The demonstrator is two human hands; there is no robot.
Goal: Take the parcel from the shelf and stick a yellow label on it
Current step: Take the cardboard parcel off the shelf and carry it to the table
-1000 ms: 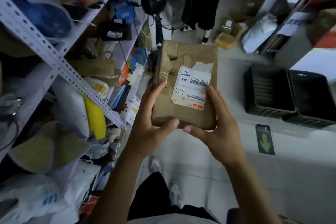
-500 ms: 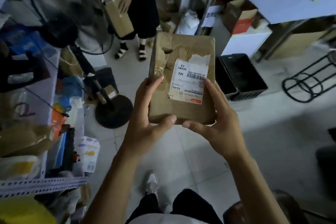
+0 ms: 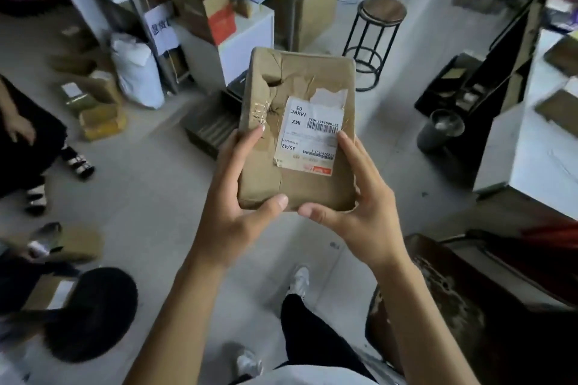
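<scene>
The parcel (image 3: 308, 78) is a flat, crumpled brown-paper package held up at chest height in the middle of the view. A white shipping label (image 3: 308, 131) with a barcode sits on its face, upside down to me, torn at the top. My left hand (image 3: 240, 200) grips the parcel's lower left edge, thumb under the bottom. My right hand (image 3: 359, 200) grips the lower right edge, thumb also at the bottom. No yellow label is in view, and the shelf is out of frame.
A black round stool (image 3: 375, 37) stands ahead right, a grey bin (image 3: 441, 131) beside a white table (image 3: 538, 147). Cardboard boxes (image 3: 203, 6) and a white sack (image 3: 137, 72) lie ahead left. Another person's legs (image 3: 31, 147) stand at left. A fan base (image 3: 93, 312) sits lower left.
I have turned right, away from the shelf, which has left the view. The parcel stays in both hands in the same grip. The stool and white table have come into view.
</scene>
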